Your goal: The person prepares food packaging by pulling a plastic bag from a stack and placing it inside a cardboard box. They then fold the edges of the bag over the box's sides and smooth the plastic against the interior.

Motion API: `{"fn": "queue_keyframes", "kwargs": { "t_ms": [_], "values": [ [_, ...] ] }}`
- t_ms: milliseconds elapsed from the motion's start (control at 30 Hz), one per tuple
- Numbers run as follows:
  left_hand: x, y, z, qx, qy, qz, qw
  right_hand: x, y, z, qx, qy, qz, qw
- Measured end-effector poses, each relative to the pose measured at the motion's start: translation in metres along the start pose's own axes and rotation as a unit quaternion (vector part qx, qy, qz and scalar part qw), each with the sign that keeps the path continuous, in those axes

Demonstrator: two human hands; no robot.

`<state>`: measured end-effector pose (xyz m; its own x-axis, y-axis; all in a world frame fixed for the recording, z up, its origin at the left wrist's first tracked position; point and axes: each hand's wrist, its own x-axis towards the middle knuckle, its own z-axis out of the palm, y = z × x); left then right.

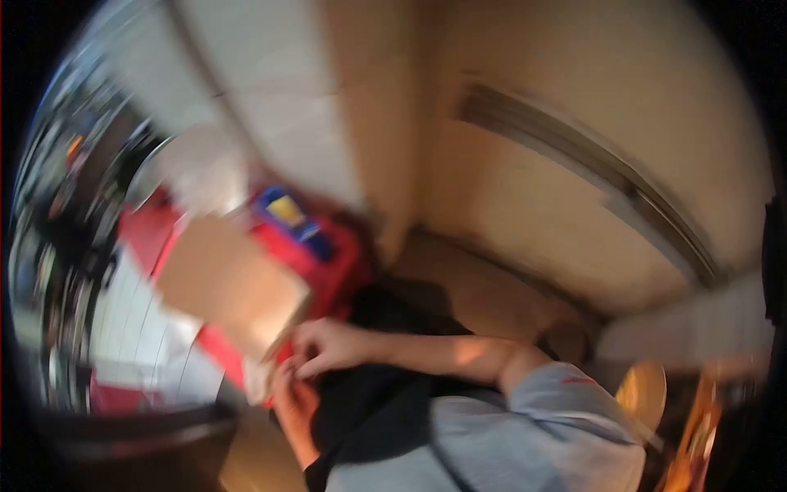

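Observation:
My right hand (329, 348) is closed, its thumb and fingers bent together in front of my body. Just below it is my left hand (293, 402), close against or touching the right fingertips; its own fingers are smeared by motion. Anything held between them is too small or blurred to make out. Beyond both hands is a brown, box-like block (234, 283), its near corner close to my fingers. It sits over a bright red surface (348, 254).
A blue object with a yellow patch (285, 211) lies on the red surface. Beside it is a pale, translucent bag-like thing (205, 170). A beige wall (533, 197) with a grey rail (566, 143) stands on the right. Blurred clutter (74, 197) fills the far left.

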<state>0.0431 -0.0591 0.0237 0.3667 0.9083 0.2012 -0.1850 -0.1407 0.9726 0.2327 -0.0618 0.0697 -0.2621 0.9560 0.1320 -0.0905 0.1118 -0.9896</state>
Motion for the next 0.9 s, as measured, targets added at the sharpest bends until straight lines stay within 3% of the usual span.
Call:
{"fn": "queue_keyframes", "kwargs": {
  "t_ms": [67, 100, 133, 200, 233, 333, 433, 533, 633, 733, 767, 900],
  "values": [
    [0.015, 0.027, 0.006, -0.325, -0.086, -0.122, 0.934, -0.002, 0.005, -0.001, 0.031, 0.019, -0.014, 0.999],
    [0.018, 0.027, 0.009, -0.333, -0.089, -0.146, 0.928, -0.007, -0.005, -0.004, 0.05, 0.021, 0.006, 0.999],
    [0.018, 0.022, 0.005, -0.336, -0.085, -0.163, 0.924, -0.008, -0.011, -0.007, 0.071, 0.014, 0.022, 0.997],
    [0.017, 0.008, 0.003, -0.197, 0.01, -0.177, 0.964, -0.006, 0.007, -0.004, -0.04, 0.09, -0.001, 0.995],
    [0.018, 0.002, 0.0, -0.166, 0.027, -0.182, 0.969, -0.009, 0.009, -0.002, 0.014, 0.096, 0.01, 0.995],
    [0.019, -0.007, -0.004, -0.177, 0.001, -0.189, 0.966, -0.01, 0.012, -0.001, -0.053, 0.113, 0.042, 0.991],
    [0.02, -0.011, -0.01, -0.197, -0.025, -0.197, 0.96, -0.019, 0.001, -0.005, 0.05, 0.08, 0.062, 0.994],
    [0.021, -0.013, -0.017, -0.206, -0.035, -0.203, 0.957, -0.018, 0.006, -0.005, 0.07, 0.073, 0.023, 0.995],
    [0.02, -0.011, -0.023, -0.224, -0.04, -0.209, 0.951, -0.022, 0.004, -0.004, 0.1, 0.082, 0.075, 0.989],
    [0.015, -0.006, -0.03, -0.248, -0.023, -0.22, 0.943, -0.023, 0.0, -0.003, 0.11, 0.103, 0.06, 0.987],
    [0.012, -0.006, -0.03, -0.193, 0.006, -0.203, 0.96, -0.013, 0.022, 0.003, 0.019, 0.123, 0.034, 0.992],
    [0.014, -0.008, -0.031, -0.192, -0.044, -0.156, 0.968, -0.009, 0.022, 0.009, 0.034, 0.119, 0.03, 0.992]
  ]
}}
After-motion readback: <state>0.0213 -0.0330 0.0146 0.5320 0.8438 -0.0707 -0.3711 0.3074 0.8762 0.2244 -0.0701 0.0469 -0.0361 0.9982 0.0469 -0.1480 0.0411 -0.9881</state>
